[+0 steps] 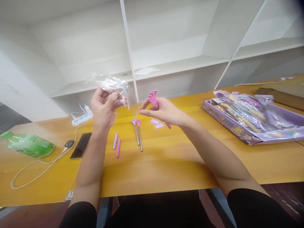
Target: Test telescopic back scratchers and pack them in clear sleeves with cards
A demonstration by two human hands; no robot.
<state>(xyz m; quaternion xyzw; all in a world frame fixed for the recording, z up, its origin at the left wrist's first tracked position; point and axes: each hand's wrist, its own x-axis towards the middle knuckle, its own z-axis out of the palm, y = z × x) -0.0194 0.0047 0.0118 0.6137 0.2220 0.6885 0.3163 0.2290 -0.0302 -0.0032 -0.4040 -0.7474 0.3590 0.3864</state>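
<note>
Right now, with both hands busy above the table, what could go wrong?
1. The right hand holds the pink scratcher with thumb and forefinger stretched out, so it might slip.
2. As the left hand handles the clear bag, the left arm, close beside the phone, could nudge it.
3. The purple stick and the pink stick lie loose; a brush might make them roll.
</note>
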